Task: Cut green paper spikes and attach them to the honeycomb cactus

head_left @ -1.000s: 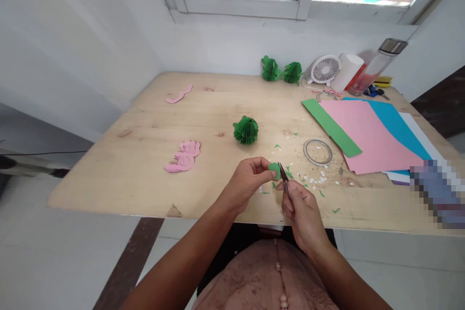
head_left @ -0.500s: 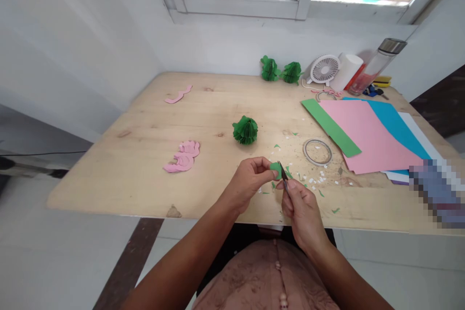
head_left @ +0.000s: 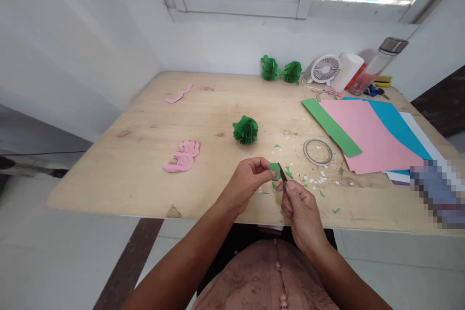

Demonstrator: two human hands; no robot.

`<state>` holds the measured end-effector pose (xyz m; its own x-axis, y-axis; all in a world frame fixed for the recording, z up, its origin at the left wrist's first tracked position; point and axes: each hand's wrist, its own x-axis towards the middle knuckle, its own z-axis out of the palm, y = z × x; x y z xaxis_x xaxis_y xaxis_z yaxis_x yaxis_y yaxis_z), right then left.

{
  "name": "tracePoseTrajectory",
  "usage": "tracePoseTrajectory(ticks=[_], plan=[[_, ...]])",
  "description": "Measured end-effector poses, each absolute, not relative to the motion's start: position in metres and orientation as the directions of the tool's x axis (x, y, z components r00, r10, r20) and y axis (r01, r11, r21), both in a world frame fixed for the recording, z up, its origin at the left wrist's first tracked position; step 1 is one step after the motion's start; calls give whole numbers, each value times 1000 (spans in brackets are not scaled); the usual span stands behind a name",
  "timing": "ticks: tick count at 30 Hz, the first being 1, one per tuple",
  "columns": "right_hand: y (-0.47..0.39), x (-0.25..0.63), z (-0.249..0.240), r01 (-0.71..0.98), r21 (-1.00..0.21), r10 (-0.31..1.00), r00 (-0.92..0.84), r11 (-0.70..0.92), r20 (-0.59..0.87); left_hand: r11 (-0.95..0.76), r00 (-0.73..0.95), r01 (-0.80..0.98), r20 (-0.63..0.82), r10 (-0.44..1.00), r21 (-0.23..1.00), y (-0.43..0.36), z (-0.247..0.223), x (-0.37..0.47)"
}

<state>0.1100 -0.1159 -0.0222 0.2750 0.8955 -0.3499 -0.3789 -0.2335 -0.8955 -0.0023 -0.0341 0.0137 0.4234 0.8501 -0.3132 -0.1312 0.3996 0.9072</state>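
Observation:
Between the thumb and fingers of my left hand is a small green paper piece with a rounded edge. My right hand is closed around a pair of scissors, whose dark blades lie along the right edge of the paper, nearly together. The handles are mostly hidden in my fingers. Just beyond my left hand a green pleated paper ball sits on the wooden table. Green offcuts and tiny white paper bits lie scattered around my right hand.
A roll of tape lies right of centre, beside green, pink and blue paper sheets. Pink scalloped pieces are at left. Along the wall stand two green paper shapes, a small fan and a bottle.
The scissor blades, slightly parted before, have come together at the paper's edge. Both hands stay in nearly the same place.

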Motion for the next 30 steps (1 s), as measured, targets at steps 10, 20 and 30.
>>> tracePoseTrajectory(ticks=[10, 20, 30], plan=[[-110, 124, -11, -361, -914, 911, 284, -186, -297, 397, 506, -40, -324, 799, 917, -32, 18, -7], [-99, 129, -7, -247, -936, 903, 287, -252, -319, 341, 614, 55, -301, 729, 938, -29, 17, -9], [-102, 116, -17, -390, -888, 859, 337, -245, -385, 390, 378, -168, -306, 874, 906, -45, 1, 3]])
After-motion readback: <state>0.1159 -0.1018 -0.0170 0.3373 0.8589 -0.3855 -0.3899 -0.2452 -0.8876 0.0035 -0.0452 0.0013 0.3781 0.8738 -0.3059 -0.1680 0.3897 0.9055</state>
